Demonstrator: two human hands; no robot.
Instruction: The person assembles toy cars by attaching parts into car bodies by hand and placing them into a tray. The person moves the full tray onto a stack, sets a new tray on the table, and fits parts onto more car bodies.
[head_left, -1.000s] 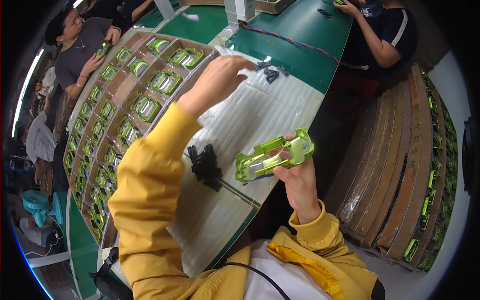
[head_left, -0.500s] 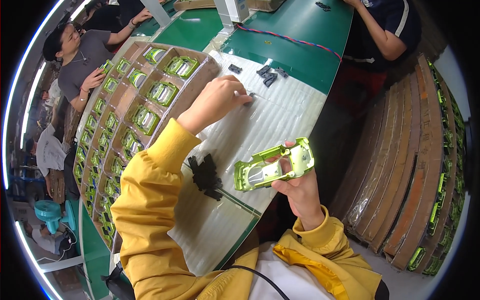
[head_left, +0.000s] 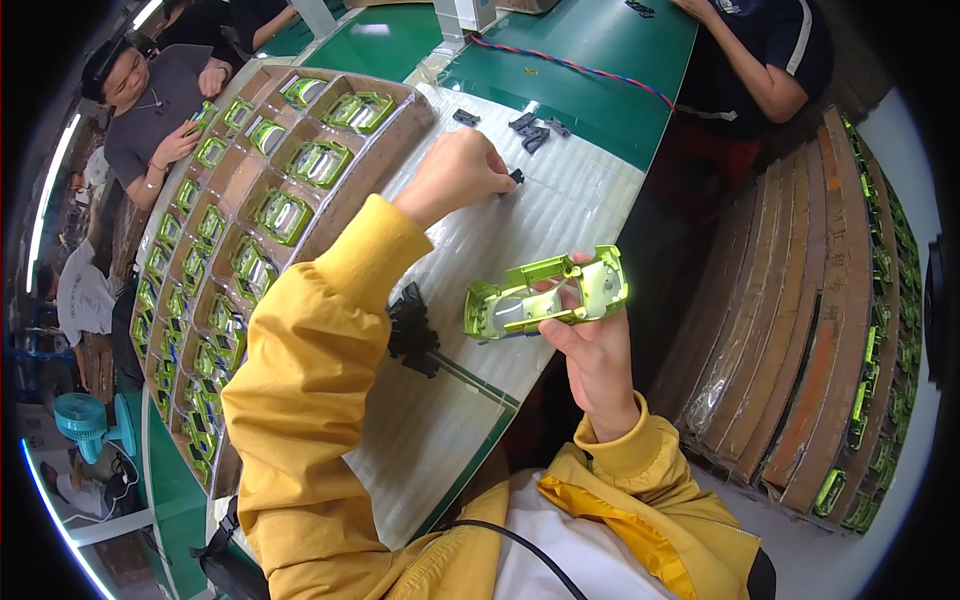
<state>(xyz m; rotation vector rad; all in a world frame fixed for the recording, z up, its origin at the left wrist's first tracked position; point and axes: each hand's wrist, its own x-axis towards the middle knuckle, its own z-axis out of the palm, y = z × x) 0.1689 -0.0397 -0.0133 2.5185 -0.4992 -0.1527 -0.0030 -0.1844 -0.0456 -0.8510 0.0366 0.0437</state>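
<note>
My bench carried a divided cardboard box (head_left: 368, 168) on its green top (head_left: 600, 120). Right of that box I had a pale foam sheet (head_left: 450, 255), bearing a black heap (head_left: 410, 330) and, near the box's far right corner, loose dark pieces (head_left: 534, 141). Beyond, to its right, ran a red-and-blue cord (head_left: 575, 65).

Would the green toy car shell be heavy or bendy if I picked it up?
The green toy car shell is probably light, because it looks hollow and just the right hand holds it. It seems fairly stiff, since its far end sticks out without drooping. The thin side rails might bend or snap if squeezed hard.
</note>
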